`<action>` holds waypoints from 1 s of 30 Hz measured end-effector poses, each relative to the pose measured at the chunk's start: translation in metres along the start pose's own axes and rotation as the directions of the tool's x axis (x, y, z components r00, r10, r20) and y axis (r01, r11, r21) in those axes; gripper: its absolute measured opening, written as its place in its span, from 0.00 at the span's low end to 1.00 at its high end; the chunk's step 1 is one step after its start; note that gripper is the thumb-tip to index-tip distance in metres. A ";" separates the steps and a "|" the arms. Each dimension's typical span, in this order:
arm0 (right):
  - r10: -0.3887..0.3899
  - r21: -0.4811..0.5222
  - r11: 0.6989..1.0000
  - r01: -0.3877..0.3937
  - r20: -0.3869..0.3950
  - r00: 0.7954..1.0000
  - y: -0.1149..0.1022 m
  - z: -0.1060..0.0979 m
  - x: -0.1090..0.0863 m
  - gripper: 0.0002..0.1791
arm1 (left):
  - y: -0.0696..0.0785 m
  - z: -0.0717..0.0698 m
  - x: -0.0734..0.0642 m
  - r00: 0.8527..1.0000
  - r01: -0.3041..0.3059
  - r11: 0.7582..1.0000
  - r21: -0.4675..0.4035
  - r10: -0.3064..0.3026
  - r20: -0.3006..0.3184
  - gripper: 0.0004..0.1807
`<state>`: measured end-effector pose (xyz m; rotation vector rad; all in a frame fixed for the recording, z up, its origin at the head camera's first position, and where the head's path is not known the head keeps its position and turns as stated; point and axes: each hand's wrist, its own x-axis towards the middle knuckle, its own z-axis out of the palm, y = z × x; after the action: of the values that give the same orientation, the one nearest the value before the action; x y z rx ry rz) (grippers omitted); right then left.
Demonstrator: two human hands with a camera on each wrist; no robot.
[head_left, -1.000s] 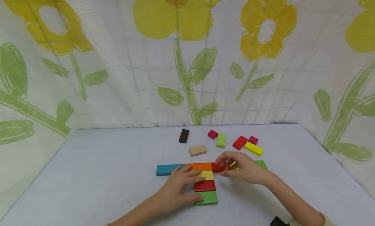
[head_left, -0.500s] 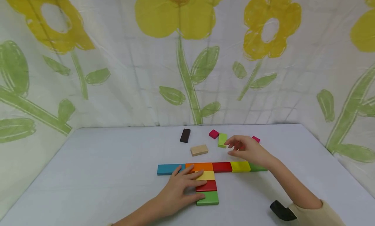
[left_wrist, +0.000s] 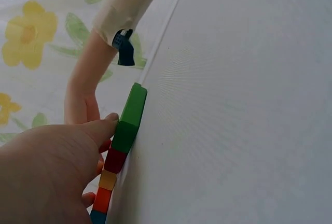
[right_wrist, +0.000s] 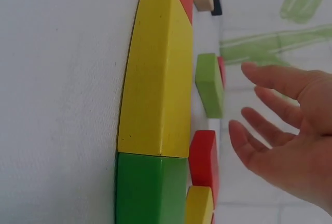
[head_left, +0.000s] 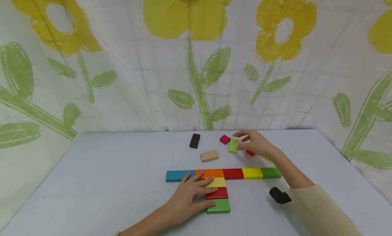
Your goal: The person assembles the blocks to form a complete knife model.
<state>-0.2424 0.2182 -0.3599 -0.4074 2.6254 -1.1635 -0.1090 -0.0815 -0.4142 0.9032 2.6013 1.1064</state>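
My left hand (head_left: 186, 200) lies spread over a T of flat blocks, its fingers touching the stem and the bar's left part. The bar runs blue (head_left: 176, 176), orange (head_left: 214, 173), red (head_left: 233, 173), yellow (head_left: 252, 173) and green (head_left: 271, 172). Below the orange block come pale yellow (head_left: 219, 182), red (head_left: 218, 194) and green (head_left: 221, 206) blocks. Beyond the bar my right hand (head_left: 257, 142) hovers with fingers apart and nothing between them. Its thumb overlaps the edge of a light green block (head_left: 233, 146) in the head view; the right wrist view shows a gap between them.
Loose at the back lie a black block (head_left: 194, 140), a tan block (head_left: 209, 156), a small magenta block (head_left: 225, 139) and a red block (head_left: 250, 153). The right hand partly hides a yellow block (right_wrist: 199, 206). A flower-printed cloth (head_left: 147, 103) hangs behind the table.
My right hand has left the yellow block in the bar and moved back toward the loose blocks, uncovering the bar's right end. The left hand has stayed on the T.
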 end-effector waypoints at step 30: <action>-0.020 -0.195 0.980 0.036 0.087 0.996 0.011 0.007 0.020 0.25 | -0.002 0.000 0.001 1.000 0.010 1.000 -0.017 -0.010 0.006 0.24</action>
<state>-0.2607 0.2138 -0.3748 -0.5206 2.6768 -0.8765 -0.1103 -0.0819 -0.4153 0.8870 2.5850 1.1202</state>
